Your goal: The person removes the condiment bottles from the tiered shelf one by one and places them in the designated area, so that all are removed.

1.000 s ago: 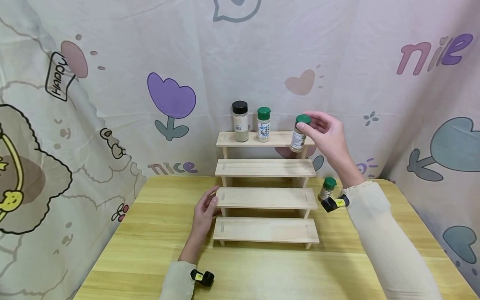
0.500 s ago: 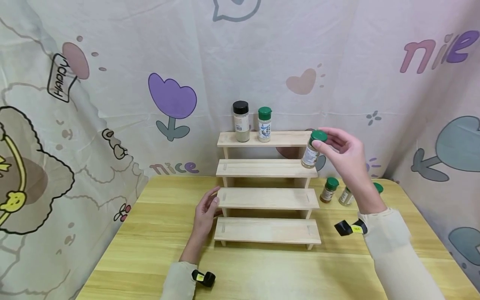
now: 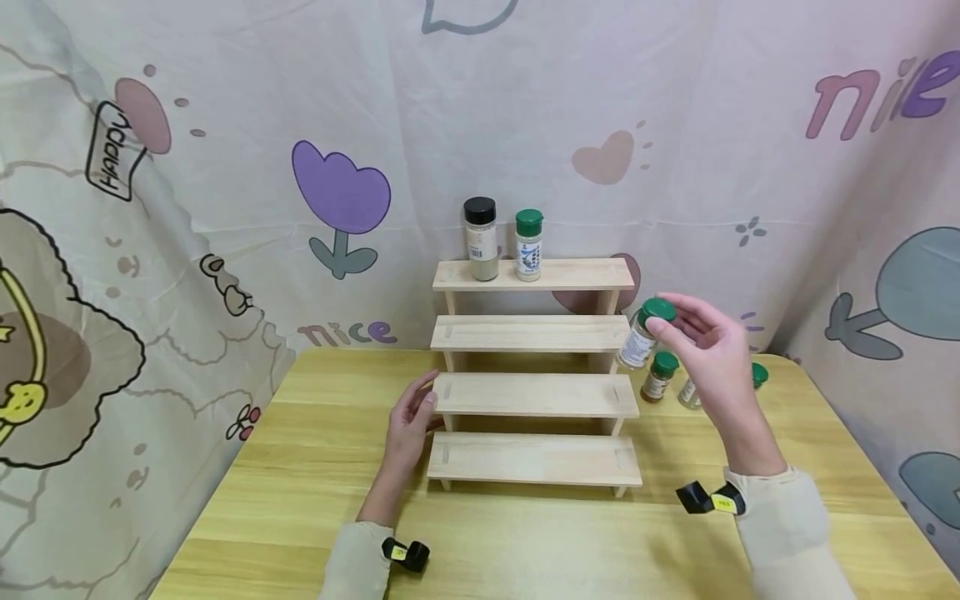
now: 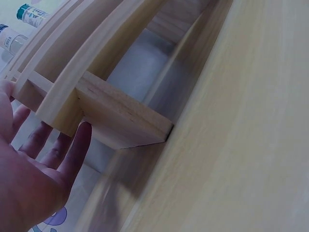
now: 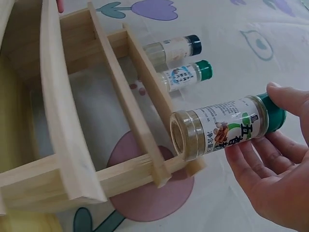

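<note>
My right hand grips a spice jar by its green cap, thumb on one side and fingers on the other. The jar tilts beside the right end of a four-step wooden rack; the right wrist view shows its label and tan powder inside. My left hand is at the rack's left side, its fingers spread and touching the wooden end. On the top step stand a black-capped jar and a green-capped jar, side by side.
On the wooden table, right of the rack, stand more green-capped jars: one close to the rack, another partly behind my right hand, and a cap beyond my wrist. A printed curtain hangs behind.
My right hand has carried the spice jar from in front of the top step's right end down and to the right, off the rack's side. The left hand has stayed at the rack.
</note>
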### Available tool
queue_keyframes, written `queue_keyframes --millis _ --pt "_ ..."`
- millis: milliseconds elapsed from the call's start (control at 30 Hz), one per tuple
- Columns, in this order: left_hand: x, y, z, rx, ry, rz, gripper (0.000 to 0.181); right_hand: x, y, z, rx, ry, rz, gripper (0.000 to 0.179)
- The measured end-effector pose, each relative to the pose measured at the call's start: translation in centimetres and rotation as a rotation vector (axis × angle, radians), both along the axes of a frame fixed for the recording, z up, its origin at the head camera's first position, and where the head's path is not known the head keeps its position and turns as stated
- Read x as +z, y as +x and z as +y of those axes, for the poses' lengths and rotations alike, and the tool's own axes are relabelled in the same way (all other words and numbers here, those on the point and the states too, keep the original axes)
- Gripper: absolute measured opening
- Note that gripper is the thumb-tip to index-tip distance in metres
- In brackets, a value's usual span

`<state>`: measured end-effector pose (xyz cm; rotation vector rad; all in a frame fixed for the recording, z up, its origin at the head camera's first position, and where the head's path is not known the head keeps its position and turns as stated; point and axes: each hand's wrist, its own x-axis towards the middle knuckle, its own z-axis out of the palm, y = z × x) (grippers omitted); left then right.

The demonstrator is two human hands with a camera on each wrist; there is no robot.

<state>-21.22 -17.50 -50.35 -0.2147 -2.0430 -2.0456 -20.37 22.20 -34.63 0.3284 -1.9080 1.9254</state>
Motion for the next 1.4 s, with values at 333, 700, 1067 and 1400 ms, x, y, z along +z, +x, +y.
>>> queue_keyframes --millis 333,700,1067,1400 --pt "0.0 0.1 0.1 0.010 -0.010 0.006 0.038 -2.3 0.9 0.4 -0.022 -0.027 -0.019 0.033" --pt "0.1 0.1 0.0 0.008 -0.020 0.016 0.039 -3.6 1.6 0.7 -0.018 -0.004 -0.052 0.036" --pt "0.1 -0.1 0.1 0.018 -0.038 0.011 0.039 -5.3 2.2 1.7 -0.022 0.033 -0.057 0.038" --pt "0.2 0.0 0.1 0.018 -0.037 0.011 0.038 -6.9 2.4 3.0 -0.065 -0.017 -0.070 0.035"
